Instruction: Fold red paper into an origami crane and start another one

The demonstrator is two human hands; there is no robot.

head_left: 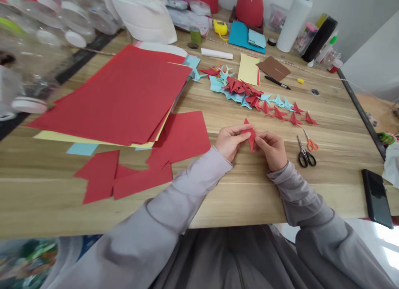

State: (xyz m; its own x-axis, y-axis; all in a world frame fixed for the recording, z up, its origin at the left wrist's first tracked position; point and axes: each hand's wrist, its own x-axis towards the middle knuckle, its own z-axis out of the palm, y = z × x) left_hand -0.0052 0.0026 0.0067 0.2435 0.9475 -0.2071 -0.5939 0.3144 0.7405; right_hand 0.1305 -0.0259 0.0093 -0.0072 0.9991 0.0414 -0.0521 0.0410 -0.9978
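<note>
A small red folded paper (250,135), diamond-shaped with pointed ends, is held between both hands above the wooden table (249,189). My left hand (231,140) grips it from the left, fingers across its upper part and thumb on its face. The fingertips of my right hand (272,149) pinch its right edge. Beyond the hands lie folded red paper cranes (279,113) and light blue ones (278,100), some in a row and others heaped together. Large red sheets (124,94) are stacked to the left, with smaller cut red pieces (101,172) in front.
Black scissors (305,155) and orange scissors (311,143) lie right of my right hand. A phone (377,197) rests near the right edge. Behind are a black pen (277,82), a yellow tape measure (220,28) and a white bottle (293,23). Plastic bottles (75,19) crowd the left.
</note>
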